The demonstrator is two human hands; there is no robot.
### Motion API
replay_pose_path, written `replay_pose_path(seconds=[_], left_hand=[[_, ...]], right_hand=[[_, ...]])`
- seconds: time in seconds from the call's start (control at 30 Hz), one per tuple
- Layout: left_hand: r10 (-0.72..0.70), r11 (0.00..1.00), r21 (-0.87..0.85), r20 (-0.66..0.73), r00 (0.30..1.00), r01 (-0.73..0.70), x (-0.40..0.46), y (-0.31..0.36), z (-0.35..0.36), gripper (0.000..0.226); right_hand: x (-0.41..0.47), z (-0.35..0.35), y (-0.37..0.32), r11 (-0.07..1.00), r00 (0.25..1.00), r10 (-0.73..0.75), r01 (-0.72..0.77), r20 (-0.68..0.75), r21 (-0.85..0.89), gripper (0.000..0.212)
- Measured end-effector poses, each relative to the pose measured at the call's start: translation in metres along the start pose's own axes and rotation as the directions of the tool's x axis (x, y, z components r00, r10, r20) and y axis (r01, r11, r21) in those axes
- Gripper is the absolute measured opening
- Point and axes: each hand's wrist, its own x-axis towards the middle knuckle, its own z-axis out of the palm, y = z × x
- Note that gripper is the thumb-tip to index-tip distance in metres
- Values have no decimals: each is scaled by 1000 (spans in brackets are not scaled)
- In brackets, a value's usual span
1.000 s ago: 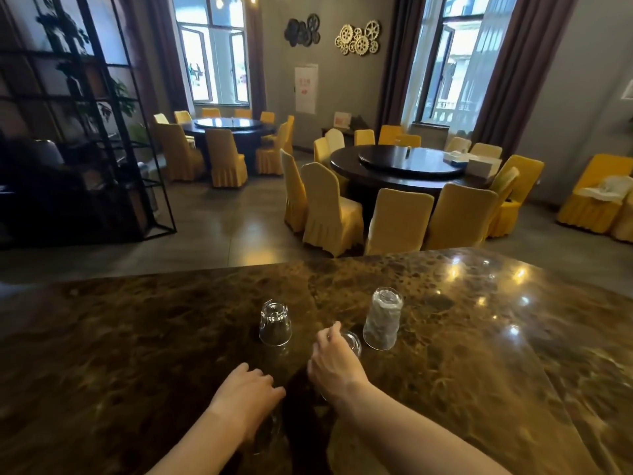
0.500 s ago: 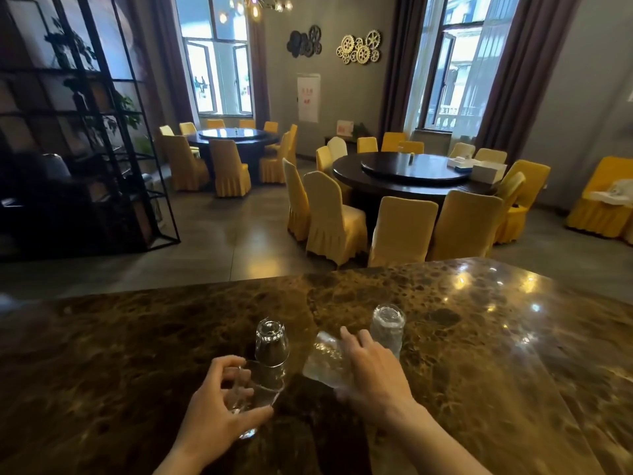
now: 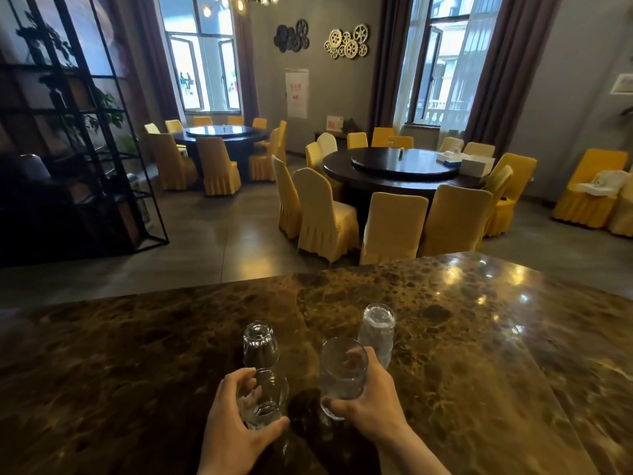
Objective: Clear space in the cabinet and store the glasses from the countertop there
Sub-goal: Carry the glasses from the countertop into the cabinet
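Observation:
On the dark marble countertop point(image 3: 479, 354) my left hand point(image 3: 236, 423) grips a short clear glass point(image 3: 265, 395), held upright just above the surface. My right hand point(image 3: 373, 395) holds a taller clear glass point(image 3: 342, 371), mouth up and tilted slightly away. Two more glasses stand upside down behind them: a small one point(image 3: 259, 344) beyond my left hand and a taller textured one point(image 3: 376, 332) beyond my right hand. No cabinet is in view.
Beyond the counter's far edge lies a dining room with two round dark tables point(image 3: 394, 169) ringed by yellow-covered chairs point(image 3: 322, 214). A black metal shelf frame point(image 3: 102, 149) stands at the left. Windows and curtains line the back wall.
Both hands closed on glasses and lifted them off the counter. The right-hand glass turned from lying tilted to mouth up. The camera view rose a little.

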Motion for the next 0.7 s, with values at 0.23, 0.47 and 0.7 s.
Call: replay_pose_path(seconds=[0.23,0.47,0.7], left_hand=[[-8,1000,30,-6,1000,8,-4,-5,7,95],[-41,993,110,-32,999,44,-10,-6,13,96],[-125,976,179,-23,992,127,-12,-11,15,102]], right_hand=[[-3,7,5,1000,1000,-25,24,17,16,74],[-4,11,11,1000,999,-20,19,31,20,75],[-3,10,12,999,998,8,-10,66,40,78]])
